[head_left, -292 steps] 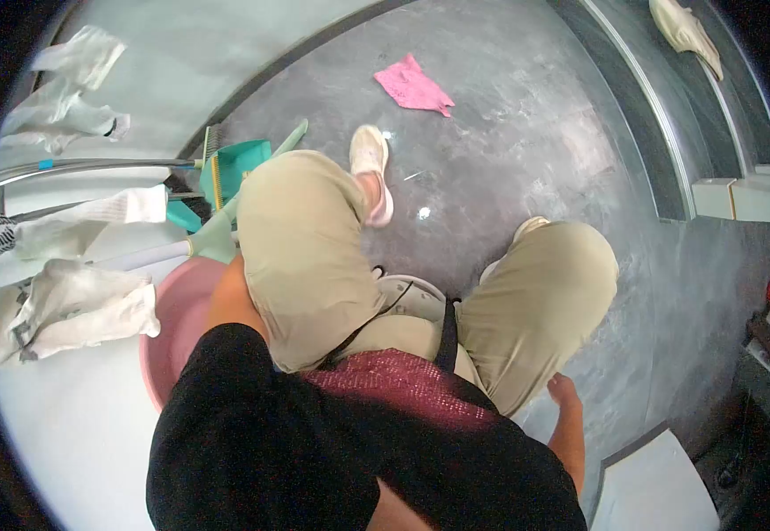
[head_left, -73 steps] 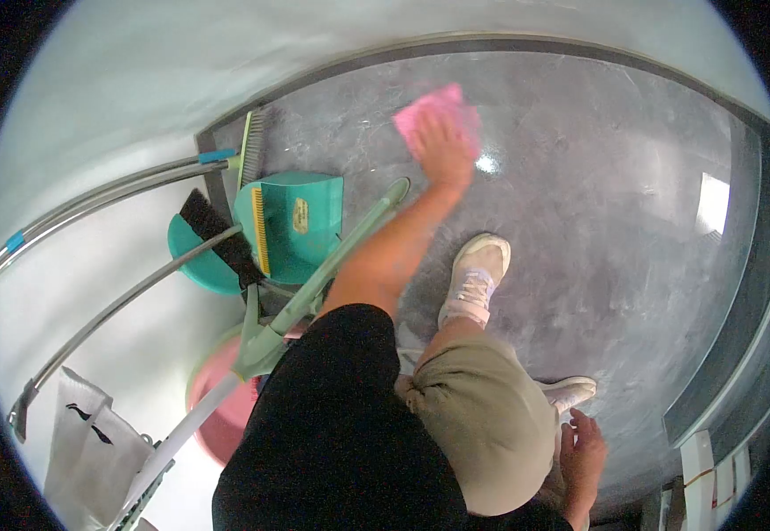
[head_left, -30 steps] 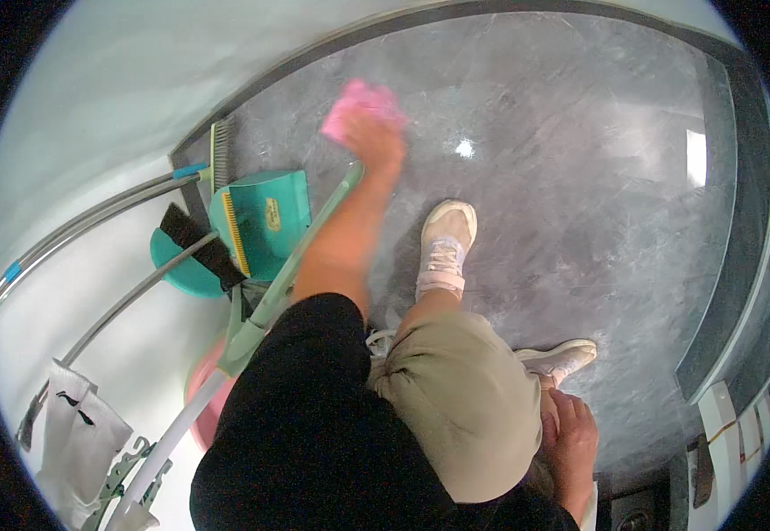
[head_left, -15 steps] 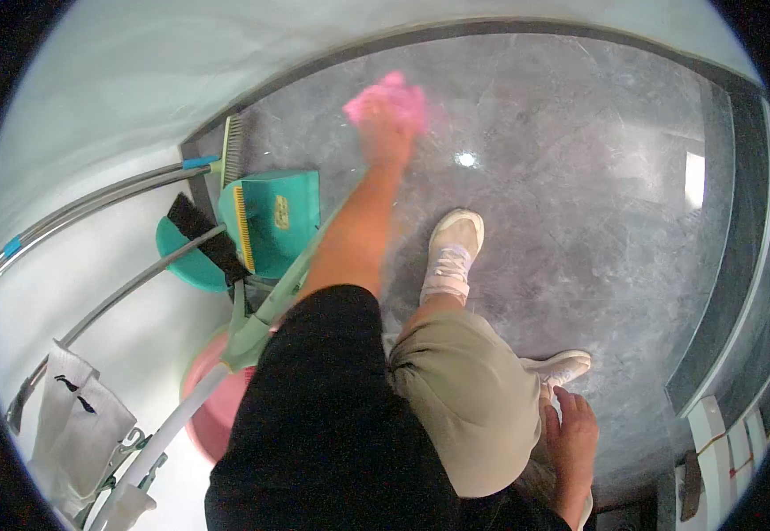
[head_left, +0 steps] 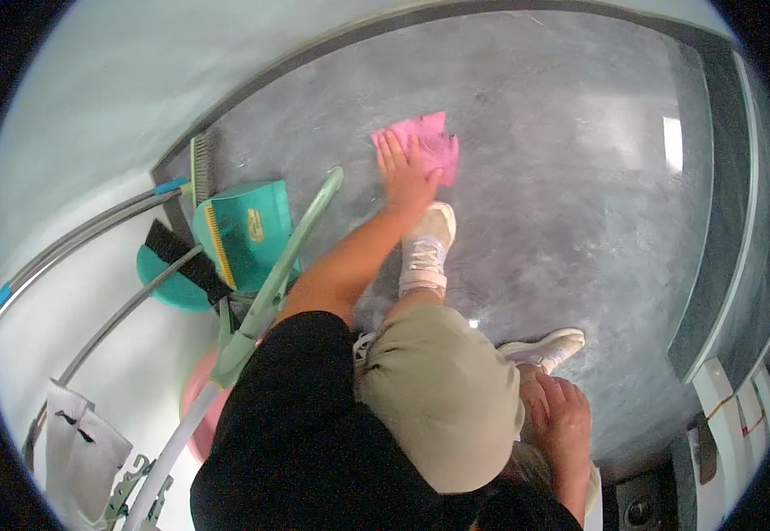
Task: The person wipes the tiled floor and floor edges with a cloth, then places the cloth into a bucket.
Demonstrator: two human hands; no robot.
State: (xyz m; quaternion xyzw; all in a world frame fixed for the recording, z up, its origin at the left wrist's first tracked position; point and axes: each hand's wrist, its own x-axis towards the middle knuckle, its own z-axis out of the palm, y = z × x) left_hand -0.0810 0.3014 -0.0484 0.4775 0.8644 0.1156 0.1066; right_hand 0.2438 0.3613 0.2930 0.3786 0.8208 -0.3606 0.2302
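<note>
My left hand [head_left: 409,181] lies flat on a pink cloth [head_left: 439,150], fingers spread, pressing it against the grey floor [head_left: 562,203]. The cloth is spread out, with its far and right edges showing beyond the fingers. Just below that hand is the toe of a light sneaker [head_left: 426,243] on my foot. My right hand [head_left: 565,420] rests by my bent leg, above the other sneaker [head_left: 546,348]. Its fingers are loosely extended, with nothing visible in them.
At left are a teal dustpan [head_left: 256,221], brooms with a black brush head [head_left: 188,258], and a green-and-white pole [head_left: 265,301] crossing a pink basin [head_left: 199,389]. White socks [head_left: 84,456] hang at lower left. A dark baseboard [head_left: 314,55] edges the floor; a step [head_left: 721,230] runs along the right.
My left hand has come back toward my foot with the pink cloth, which was bunched and is now spread flat. My right hand has settled against my leg. The view has shifted slightly.
</note>
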